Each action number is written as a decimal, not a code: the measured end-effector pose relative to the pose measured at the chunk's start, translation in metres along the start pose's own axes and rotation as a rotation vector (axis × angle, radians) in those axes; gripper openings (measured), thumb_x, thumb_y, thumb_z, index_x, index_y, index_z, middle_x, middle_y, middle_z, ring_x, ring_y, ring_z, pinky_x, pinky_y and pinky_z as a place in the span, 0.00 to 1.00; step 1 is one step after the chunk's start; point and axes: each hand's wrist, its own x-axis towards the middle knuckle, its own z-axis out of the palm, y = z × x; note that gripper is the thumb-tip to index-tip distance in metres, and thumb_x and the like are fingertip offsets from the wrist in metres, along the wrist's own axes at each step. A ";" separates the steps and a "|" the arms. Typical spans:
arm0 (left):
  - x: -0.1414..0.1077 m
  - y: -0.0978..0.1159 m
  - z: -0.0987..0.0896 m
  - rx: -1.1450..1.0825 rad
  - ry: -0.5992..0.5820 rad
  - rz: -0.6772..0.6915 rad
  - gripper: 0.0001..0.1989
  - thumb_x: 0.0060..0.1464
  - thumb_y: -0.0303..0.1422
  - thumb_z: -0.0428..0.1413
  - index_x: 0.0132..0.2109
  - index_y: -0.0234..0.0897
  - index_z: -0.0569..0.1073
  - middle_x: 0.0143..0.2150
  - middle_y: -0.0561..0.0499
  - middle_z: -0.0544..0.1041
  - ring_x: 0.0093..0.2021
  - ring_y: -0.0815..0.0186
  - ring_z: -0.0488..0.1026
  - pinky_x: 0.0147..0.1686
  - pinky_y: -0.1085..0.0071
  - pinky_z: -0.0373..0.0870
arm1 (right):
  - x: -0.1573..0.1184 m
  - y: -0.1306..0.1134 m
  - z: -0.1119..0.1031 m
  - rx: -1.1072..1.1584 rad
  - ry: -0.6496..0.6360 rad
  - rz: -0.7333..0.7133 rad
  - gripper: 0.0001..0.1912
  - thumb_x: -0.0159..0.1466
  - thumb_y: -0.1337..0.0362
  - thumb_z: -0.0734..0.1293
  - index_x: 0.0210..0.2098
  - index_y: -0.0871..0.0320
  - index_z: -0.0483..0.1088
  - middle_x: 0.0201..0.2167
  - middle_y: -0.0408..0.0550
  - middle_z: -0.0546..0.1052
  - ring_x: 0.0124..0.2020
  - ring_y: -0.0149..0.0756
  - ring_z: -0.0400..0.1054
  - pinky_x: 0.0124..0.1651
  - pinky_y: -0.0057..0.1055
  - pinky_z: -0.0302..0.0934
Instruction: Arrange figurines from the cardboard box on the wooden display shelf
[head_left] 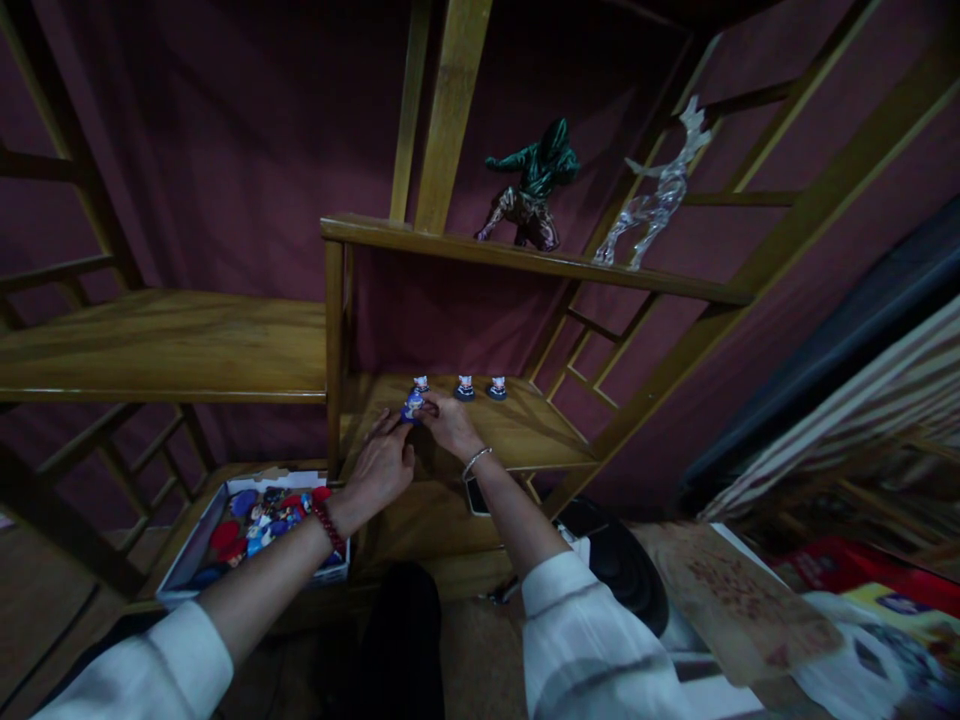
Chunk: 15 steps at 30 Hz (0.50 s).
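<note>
A small blue-and-white figurine [412,405] is pinched between the thumb and fingers of my right hand [448,424], just over the front part of the lower shelf [517,430]. My left hand [379,465] reaches in beside it with fingers stretched out, their tips close to the figurine's base; whether they touch it I cannot tell. Behind my hands, three similar figurines stand in a row: the left one [421,384] partly hidden, the middle one [465,388] and the right one [497,388] on dark round bases.
An open box [169,575] of several small red and blue figures sits at lower left. Above, a green hooded figure [536,180] and a clear deer ornament [660,200] stand on the upper shelf [465,247]. A phone-like object [477,497] lies beneath my right wrist.
</note>
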 end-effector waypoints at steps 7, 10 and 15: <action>0.001 0.002 -0.009 0.041 -0.044 -0.037 0.20 0.50 0.27 0.46 0.50 0.28 0.68 0.54 0.40 0.66 0.59 0.59 0.55 0.58 0.62 0.52 | -0.002 -0.004 0.002 -0.035 -0.030 -0.034 0.08 0.54 0.71 0.64 0.34 0.58 0.70 0.31 0.44 0.76 0.33 0.32 0.70 0.39 0.29 0.64; 0.000 0.002 -0.009 0.039 -0.038 -0.040 0.20 0.50 0.26 0.46 0.51 0.30 0.67 0.54 0.42 0.67 0.60 0.60 0.54 0.58 0.62 0.52 | -0.003 -0.005 0.003 -0.029 -0.032 -0.042 0.09 0.54 0.72 0.64 0.35 0.58 0.70 0.31 0.44 0.76 0.34 0.32 0.70 0.40 0.29 0.64; -0.001 0.000 -0.004 0.041 -0.004 -0.033 0.19 0.49 0.26 0.47 0.50 0.32 0.68 0.54 0.43 0.68 0.59 0.60 0.55 0.58 0.62 0.52 | -0.005 0.002 0.002 0.042 -0.014 -0.025 0.13 0.54 0.72 0.64 0.40 0.58 0.68 0.35 0.45 0.75 0.37 0.31 0.70 0.43 0.29 0.65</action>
